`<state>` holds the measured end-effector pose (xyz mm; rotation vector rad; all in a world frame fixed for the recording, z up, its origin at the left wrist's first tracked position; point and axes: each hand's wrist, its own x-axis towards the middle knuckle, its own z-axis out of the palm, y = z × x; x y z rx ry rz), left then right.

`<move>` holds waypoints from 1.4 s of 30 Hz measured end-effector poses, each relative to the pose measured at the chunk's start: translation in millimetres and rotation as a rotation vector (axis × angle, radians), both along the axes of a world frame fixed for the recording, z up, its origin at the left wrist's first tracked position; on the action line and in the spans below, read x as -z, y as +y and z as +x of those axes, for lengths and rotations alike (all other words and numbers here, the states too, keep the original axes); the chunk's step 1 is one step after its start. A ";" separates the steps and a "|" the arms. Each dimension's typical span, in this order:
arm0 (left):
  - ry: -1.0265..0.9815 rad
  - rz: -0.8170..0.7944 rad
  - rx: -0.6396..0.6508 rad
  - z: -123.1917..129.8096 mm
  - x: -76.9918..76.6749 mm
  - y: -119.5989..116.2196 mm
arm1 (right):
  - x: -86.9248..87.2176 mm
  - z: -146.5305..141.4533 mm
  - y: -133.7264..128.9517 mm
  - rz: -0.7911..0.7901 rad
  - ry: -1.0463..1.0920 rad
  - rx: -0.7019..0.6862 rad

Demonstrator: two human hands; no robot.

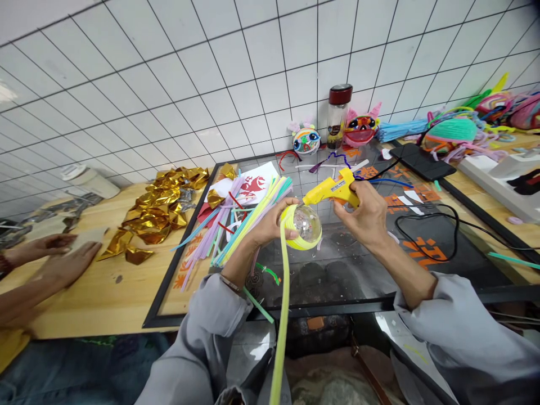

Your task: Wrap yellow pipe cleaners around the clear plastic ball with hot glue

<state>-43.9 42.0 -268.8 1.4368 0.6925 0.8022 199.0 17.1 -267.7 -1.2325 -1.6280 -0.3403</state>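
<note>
My left hand point(274, 222) is closed around a clear plastic ball point(310, 224). A band of yellow pipe cleaner point(284, 292) wraps the ball's left side and lower rim, and its long tail hangs down past the table edge. In my right hand point(367, 211) is a yellow hot glue gun point(331, 188), its nozzle pointing left. The nozzle tip is at the ball's upper left, by the yellow wrapping; whether it touches I cannot tell. Left of my left hand lies a loose bundle of coloured pipe cleaners point(247, 225).
A black cable point(455, 225) loops at right near a phone point(422, 161) and a white device point(506, 183). Behind stand a bottle point(338, 115) and two decorated balls point(306, 140). Gold foil point(158, 205) lies left, beside another person's hands point(67, 261).
</note>
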 end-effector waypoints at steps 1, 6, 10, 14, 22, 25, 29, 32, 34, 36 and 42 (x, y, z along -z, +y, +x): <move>-0.003 -0.002 -0.004 0.1 0.3 -0.3 | -0.3 0.6 -0.1 -0.002 -0.002 -0.008; 0.007 -0.001 -0.013 0.3 0.4 -0.3 | -1.1 3.0 -0.1 -0.011 -0.011 -0.024; 0.012 -0.003 -0.008 0.2 -0.9 0.7 | -2.1 3.8 -0.3 -0.003 -0.008 -0.038; 0.008 -0.009 -0.004 0.4 -1.6 0.9 | -3.6 4.6 -0.8 -0.010 -0.005 -0.051; 0.009 -0.022 0.003 0.1 -2.7 0.5 | -4.6 5.2 -0.9 0.000 0.011 -0.089; 0.011 -0.018 0.006 0.2 -2.2 0.9 | -6.0 5.4 -1.9 -0.008 0.012 -0.103; 0.022 -0.006 -0.001 0.3 -2.6 0.7 | -8.5 5.6 -3.5 -0.004 0.012 -0.124; 0.029 -0.001 -0.006 -0.2 -2.6 0.7 | -9.3 5.6 -4.5 -0.017 0.007 -0.125; 0.024 0.004 -0.003 -0.6 -1.9 1.1 | -9.3 5.4 -5.3 -0.020 0.006 -0.133; 0.021 0.008 0.002 -0.8 -0.9 1.4 | -9.3 5.2 -6.2 -0.012 0.007 -0.150; 0.021 0.014 -0.010 -0.3 -1.6 1.1 | -10.0 5.3 -8.1 -0.040 0.006 -0.155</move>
